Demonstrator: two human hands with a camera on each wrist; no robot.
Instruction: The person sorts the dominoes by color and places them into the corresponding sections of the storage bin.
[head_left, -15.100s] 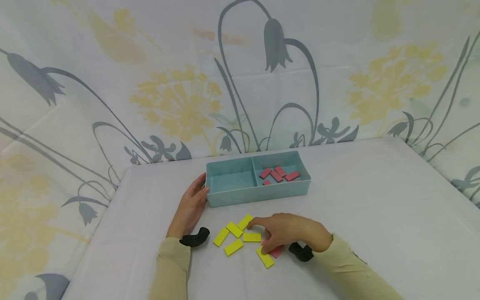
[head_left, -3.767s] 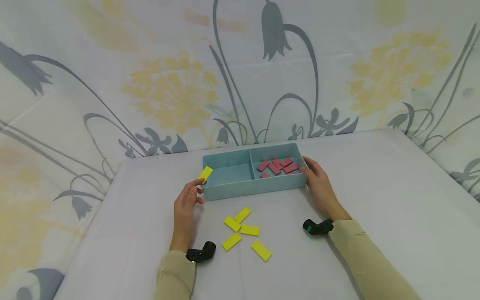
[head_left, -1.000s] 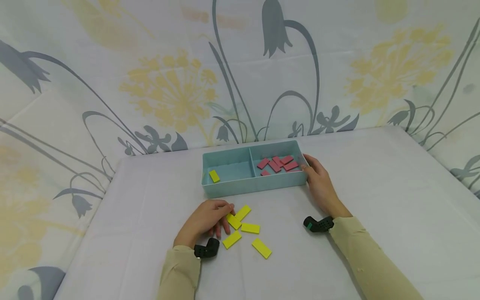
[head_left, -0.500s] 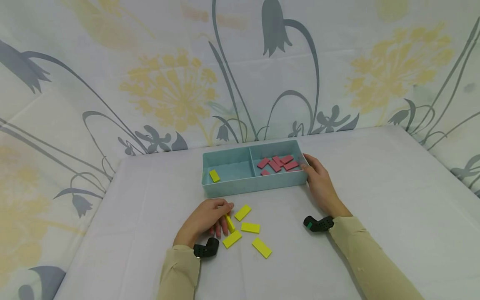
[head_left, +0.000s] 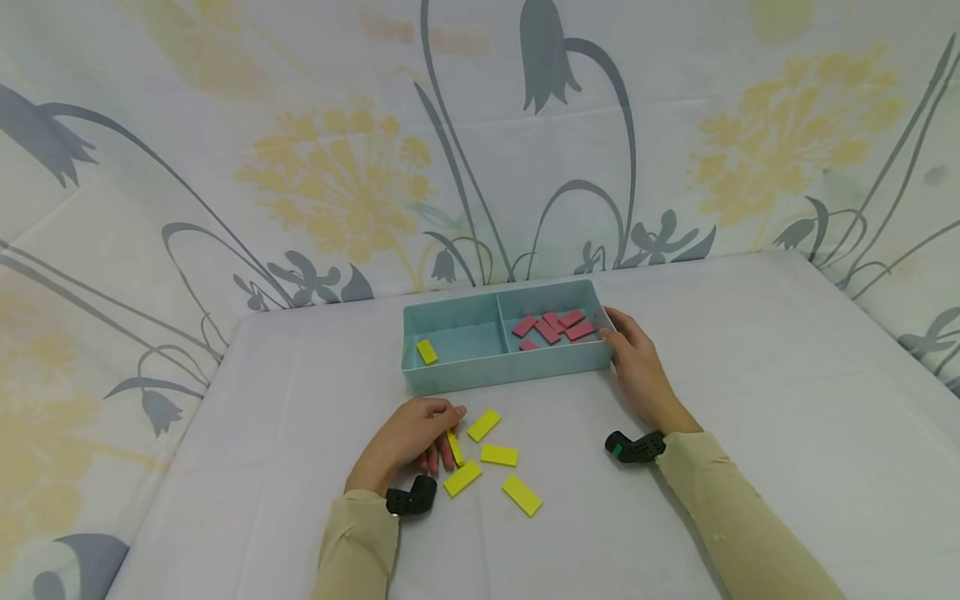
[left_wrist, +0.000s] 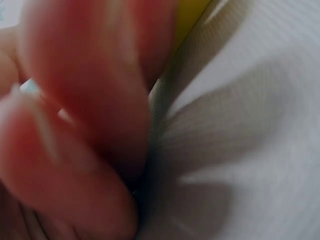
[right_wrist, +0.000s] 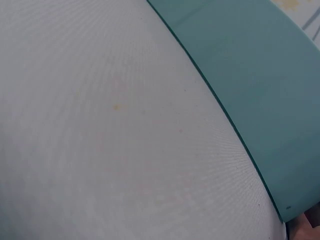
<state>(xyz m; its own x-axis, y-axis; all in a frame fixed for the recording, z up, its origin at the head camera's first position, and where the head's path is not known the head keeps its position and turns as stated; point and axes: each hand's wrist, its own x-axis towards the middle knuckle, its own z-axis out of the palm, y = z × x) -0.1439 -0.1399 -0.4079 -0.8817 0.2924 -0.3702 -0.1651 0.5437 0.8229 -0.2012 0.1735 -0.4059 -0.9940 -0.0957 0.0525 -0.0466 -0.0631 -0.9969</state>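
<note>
In the head view, my left hand is low over the cloth and pinches a small yellow tile, which is tipped up on its edge. In the left wrist view, the blurred fingers fill the left side, and a sliver of the yellow tile shows behind them. With the right hand I grip the right end of a light-blue two-part box. Its left compartment has one yellow tile; several red tiles lie in the right one. The box's side fills the right wrist view's upper right.
Several yellow tiles lie loose on the white cloth, just right of the left hand. A flower-patterned curtain stands behind the box.
Earlier the left hand held the box and the right reached among the tiles; they have swapped. One yellow tile has gone into the left compartment. Lately the left hand has tipped another up.
</note>
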